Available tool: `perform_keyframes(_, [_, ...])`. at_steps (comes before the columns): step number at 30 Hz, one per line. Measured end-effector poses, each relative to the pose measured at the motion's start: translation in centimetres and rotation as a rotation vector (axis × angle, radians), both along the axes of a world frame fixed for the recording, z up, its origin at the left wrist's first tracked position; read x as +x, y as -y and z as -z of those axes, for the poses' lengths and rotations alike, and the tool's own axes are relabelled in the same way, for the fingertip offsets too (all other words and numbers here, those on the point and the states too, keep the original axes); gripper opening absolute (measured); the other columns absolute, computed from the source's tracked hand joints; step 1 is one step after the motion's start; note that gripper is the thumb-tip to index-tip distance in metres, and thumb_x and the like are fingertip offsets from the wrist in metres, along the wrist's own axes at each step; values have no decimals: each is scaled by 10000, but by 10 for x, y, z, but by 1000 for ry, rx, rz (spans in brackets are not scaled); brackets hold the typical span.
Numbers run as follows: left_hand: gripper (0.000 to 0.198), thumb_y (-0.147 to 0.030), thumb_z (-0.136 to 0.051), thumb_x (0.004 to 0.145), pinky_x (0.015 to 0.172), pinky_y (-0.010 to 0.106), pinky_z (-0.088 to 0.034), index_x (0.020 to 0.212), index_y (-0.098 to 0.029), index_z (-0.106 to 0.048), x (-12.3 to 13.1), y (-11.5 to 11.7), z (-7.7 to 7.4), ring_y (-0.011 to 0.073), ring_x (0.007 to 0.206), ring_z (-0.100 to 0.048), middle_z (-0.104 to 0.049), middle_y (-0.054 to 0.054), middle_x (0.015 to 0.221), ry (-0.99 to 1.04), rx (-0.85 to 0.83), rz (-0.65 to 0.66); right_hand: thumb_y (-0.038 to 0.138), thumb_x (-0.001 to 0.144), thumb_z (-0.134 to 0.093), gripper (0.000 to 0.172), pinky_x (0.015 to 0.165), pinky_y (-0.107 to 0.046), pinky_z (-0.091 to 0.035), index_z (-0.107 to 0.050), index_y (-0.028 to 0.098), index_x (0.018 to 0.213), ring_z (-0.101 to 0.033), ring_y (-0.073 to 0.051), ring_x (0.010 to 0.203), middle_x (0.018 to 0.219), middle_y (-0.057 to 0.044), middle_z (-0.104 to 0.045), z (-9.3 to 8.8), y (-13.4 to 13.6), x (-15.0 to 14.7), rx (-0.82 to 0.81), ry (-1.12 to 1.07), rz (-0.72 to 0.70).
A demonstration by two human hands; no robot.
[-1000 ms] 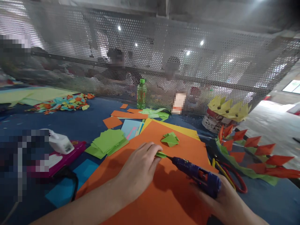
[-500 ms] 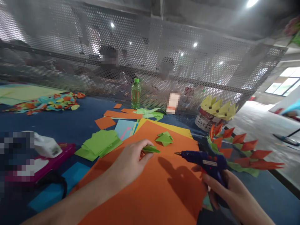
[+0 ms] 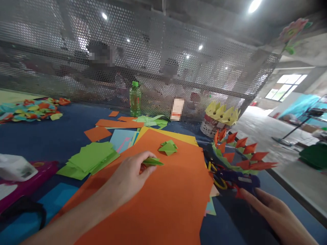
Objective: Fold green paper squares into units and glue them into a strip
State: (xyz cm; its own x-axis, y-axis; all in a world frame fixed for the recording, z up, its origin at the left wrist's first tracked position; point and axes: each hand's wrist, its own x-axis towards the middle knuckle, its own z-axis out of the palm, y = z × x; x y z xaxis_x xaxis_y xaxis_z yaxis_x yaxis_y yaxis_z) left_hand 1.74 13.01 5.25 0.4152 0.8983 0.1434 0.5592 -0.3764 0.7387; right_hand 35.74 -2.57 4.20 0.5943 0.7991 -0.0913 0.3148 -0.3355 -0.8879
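Observation:
My left hand (image 3: 130, 175) pinches a small folded green paper piece (image 3: 154, 161) between thumb and fingers, above a large orange paper sheet (image 3: 166, 200). Just beyond it, another bit of folded green paper (image 3: 168, 148) lies on the sheet. At the right, my right hand (image 3: 278, 212) grips the handle of a dark blue hot glue gun (image 3: 246, 180), held low beside the orange sheet with its nozzle pointing left. Yellow-handled scissors (image 3: 221, 185) lie partly behind the gun. Next to them is a ring of orange folded points on green paper (image 3: 245, 149).
Green paper squares (image 3: 89, 158) are stacked left of the orange sheet. A green bottle (image 3: 135, 100) and a yellow-pointed paper crown (image 3: 222, 114) stand before a perforated metal screen (image 3: 143, 51). Small coloured scraps (image 3: 33, 109) are heaped at far left, above a magenta item (image 3: 43, 172).
My right hand has carried the glue gun right, off the orange sheet, toward the scissors. My left hand keeps its pinch on the green piece. The view has swung right.

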Motion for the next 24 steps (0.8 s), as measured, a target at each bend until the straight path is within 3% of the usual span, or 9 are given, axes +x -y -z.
perform_keyframes(3, [170,-387,-522,911,692,277,-463,1001,-270,-608,0,-1,1,181,791,-675,-721,-23,899,-18,9,-2,678,749,-688,513,415,-237,-442,-710,177,857,-652,-195,504,630,-20,-723,5,-3,9,-73,-24,31])
perform_keyframes(8, [202,-417,-512,906,730,294,-476,1001,-266,-606,-2,-4,4,204,849,-683,-724,-8,927,-29,27,7,688,792,-624,501,460,-221,-410,-714,196,750,-604,-164,569,637,21,-680,6,-5,30,-93,482,-79])
perform_keyframes(12, [219,-433,-520,906,762,303,-490,1007,-260,-608,-3,-5,6,212,882,-689,-731,1,957,-35,34,11,683,750,-673,477,454,-228,-364,-671,219,637,-516,-140,474,480,43,-555,3,-2,37,-127,635,-23])
perform_keyframes(15, [218,-431,-520,910,747,302,-496,1011,-259,-608,-3,-5,6,213,871,-698,-736,2,961,-39,36,4,736,764,-615,502,464,-262,-399,-719,249,700,-575,-181,466,499,20,-612,1,0,37,-166,744,31])
perform_keyframes(20, [207,-415,-511,903,732,294,-496,1001,-261,-608,-2,-3,5,208,857,-701,-735,-4,935,-31,43,8,780,809,-523,540,527,-324,-472,-730,282,808,-700,-264,612,669,-23,-720,2,8,38,-241,866,56])
perform_keyframes(24, [183,-389,-514,912,707,283,-485,1001,-258,-608,-2,-2,3,192,807,-691,-730,-12,897,-27,42,9,763,840,-502,519,519,-327,-486,-694,294,949,-707,-255,664,843,-41,-726,-3,12,27,-151,1012,83])
